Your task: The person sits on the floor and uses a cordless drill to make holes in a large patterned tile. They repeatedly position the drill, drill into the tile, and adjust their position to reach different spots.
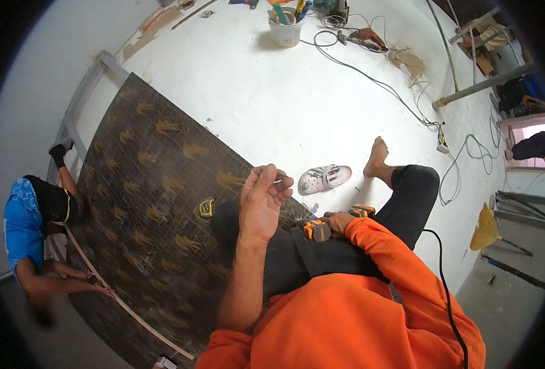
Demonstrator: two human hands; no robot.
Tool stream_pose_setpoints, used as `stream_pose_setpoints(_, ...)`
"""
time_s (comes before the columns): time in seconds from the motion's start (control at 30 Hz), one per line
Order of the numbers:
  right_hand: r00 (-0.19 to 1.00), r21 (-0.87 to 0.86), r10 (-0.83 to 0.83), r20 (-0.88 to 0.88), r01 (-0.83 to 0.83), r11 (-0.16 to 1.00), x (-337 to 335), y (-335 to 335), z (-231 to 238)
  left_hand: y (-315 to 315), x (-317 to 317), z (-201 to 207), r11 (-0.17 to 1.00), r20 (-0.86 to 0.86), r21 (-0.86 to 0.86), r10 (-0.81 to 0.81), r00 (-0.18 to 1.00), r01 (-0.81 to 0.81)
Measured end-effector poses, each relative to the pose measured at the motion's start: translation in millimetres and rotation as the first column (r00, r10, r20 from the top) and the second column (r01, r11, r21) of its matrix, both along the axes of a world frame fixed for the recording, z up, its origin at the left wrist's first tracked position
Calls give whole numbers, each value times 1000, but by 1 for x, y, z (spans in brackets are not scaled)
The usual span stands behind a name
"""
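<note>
My left hand [262, 202] is raised above the dark board [161, 154], palm turned up. Its fingers curl in toward the thumb; whatever they pinch is too small to make out. At my lap, my right hand [339, 222] is closed on an orange-and-black cordless drill [316, 230]. Another orange-and-black tool part [363, 211] shows just beyond that hand; whether both belong to one tool I cannot tell. A yellow tape measure [206, 208] lies on the board, left of my raised hand. Yellow-brown printed marks cover the board.
At the left, a co-worker in a blue shirt [23, 215] bends over a thin wooden strip [128, 307] along the board. A clog [324, 179] lies beyond my lap. Farther off are a bucket of tools [284, 32], a red power tool [367, 39], cables [383, 86] and scaffold poles [487, 84].
</note>
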State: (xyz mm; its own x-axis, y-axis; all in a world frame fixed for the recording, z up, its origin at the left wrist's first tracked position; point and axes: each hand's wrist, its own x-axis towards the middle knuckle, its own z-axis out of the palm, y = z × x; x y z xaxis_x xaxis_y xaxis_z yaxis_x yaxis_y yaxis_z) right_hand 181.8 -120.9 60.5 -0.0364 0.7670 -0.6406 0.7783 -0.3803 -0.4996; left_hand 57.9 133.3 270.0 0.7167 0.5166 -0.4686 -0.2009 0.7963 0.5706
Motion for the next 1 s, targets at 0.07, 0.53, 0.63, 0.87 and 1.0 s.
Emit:
stream_pose_setpoints(0.07, 1000, -6, -20, 8, 20, 1000, -4, -1, -2, -8, 0, 4, 1000, 12, 19, -18, 1000, 17)
stream_pose_setpoints(0.53, 935, -42, -336, 114, 342, 939, -36, -6, 27, -34, -69, -142, 989, -322, -118, 45, 946, -88)
stream_pose_setpoints(0.63, 940, -97, -329, 92, 337, 937, -44, -2, 37, -79, -79, -183, 945, -347, -311, -9, 938, -106)
stream_pose_setpoints(0.87, 902, -82, -428, 58, 432, 898, -68, 4, 53, -153, -73, -250, 887, -680, -418, -160, 716, -198)
stream_pose_setpoints(1.0, 868, -68, -497, 0, 495, 866, -66, 14, 59, -157, -66, -260, 678, -494, -714, -308, 813, -177)
